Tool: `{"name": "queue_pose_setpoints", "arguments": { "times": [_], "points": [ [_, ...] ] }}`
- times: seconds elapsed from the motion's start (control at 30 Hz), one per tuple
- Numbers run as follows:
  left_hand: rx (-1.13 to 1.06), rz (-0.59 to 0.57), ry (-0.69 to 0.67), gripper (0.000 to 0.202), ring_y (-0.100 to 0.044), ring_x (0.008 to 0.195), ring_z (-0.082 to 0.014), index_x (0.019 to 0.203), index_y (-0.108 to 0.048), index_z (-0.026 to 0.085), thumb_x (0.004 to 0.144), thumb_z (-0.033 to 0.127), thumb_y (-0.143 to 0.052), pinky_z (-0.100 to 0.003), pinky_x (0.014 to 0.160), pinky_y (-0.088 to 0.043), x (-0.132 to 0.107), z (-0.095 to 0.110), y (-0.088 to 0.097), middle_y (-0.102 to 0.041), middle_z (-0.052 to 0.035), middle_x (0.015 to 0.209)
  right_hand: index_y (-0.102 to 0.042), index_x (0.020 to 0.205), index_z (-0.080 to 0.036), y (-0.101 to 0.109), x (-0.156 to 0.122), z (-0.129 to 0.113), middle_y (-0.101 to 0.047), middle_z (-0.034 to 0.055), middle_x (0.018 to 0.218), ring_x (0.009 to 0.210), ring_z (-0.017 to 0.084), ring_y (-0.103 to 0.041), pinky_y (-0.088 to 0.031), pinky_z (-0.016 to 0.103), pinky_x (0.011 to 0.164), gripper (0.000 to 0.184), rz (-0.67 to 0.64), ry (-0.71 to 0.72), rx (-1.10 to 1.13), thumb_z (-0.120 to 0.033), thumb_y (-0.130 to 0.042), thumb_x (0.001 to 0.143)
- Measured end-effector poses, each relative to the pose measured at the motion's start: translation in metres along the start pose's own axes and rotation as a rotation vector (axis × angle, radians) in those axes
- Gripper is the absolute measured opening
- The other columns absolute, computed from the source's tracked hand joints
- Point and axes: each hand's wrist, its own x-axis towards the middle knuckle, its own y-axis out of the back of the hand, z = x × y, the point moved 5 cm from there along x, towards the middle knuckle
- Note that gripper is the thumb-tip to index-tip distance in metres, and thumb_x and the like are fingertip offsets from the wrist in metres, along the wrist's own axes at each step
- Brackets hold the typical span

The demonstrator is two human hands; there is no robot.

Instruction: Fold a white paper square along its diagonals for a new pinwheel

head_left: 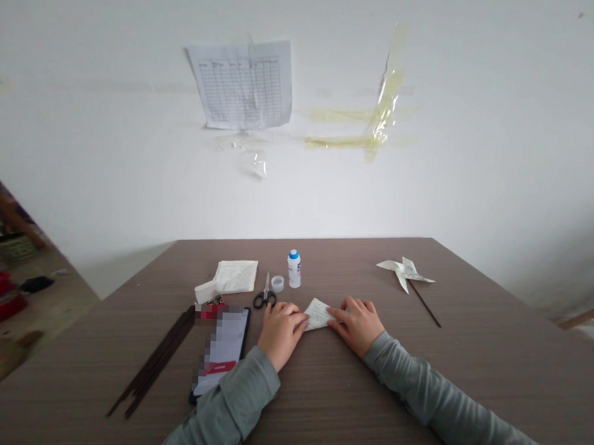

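Observation:
A small piece of folded printed paper (317, 313) lies on the table between my hands. My left hand (280, 333) grips its left edge with the thumb and fingers together. From the other side, my right hand (357, 325) pinches its right edge. The undersides of both hands' fingers are hidden. Just beyond the left hand are black-handled scissors (265, 296), a clear round cap or ring (277, 283) and a white bottle with a blue top (294, 271).
A paper pinwheel (404, 273) on a dark stick lies at the right. Leftward are a stack of paper squares (237, 276), a small open box (209, 299), dark sticks (156, 357) and a phone (225, 350). A wall (327, 204) stands behind the table (318, 407).

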Motion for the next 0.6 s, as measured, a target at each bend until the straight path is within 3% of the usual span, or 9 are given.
{"name": "queue_pose_setpoints", "arguments": {
  "times": [0.17, 0.43, 0.6],
  "points": [
    [-0.018, 0.010, -0.001, 0.030, -0.080, 0.142, -0.0399, 0.137, -0.105, 0.033, 0.124, 0.025, -0.078, -0.075, 0.145, -0.050, 0.0008, 0.0003, -0.0008, -0.097, -0.0109, 0.132, -0.098, 0.157, -0.042, 0.0068, -0.0007, -0.0071, -0.090, 0.0148, 0.130, 0.120, 0.036, -0.084, -0.062, 0.049, 0.105, 0.037, -0.066, -0.027, -0.029, -0.041, -0.082, 0.124],
    [-0.006, 0.008, 0.034, 0.031, -0.083, 0.143, -0.0396, 0.136, -0.105, 0.033, 0.121, 0.019, -0.082, -0.073, 0.148, -0.049, 0.0032, 0.0033, 0.0029, -0.098, -0.0104, 0.129, -0.098, 0.156, -0.042, 0.0073, 0.0009, -0.0089, -0.088, 0.0129, 0.129, 0.117, 0.033, -0.080, -0.058, 0.046, 0.104, 0.037, -0.070, -0.040, -0.052, -0.040, -0.081, 0.123],
    [0.009, -0.006, 0.040, 0.032, -0.083, 0.143, -0.0382, 0.136, -0.105, 0.033, 0.120, 0.017, -0.081, -0.072, 0.148, -0.048, 0.0034, 0.0045, 0.0034, -0.098, -0.0099, 0.129, -0.097, 0.158, -0.039, 0.0096, -0.0001, -0.0107, -0.088, 0.0172, 0.133, 0.122, 0.036, -0.080, -0.057, 0.048, 0.106, 0.039, -0.082, -0.051, -0.027, -0.038, -0.077, 0.125]
  ]
}}
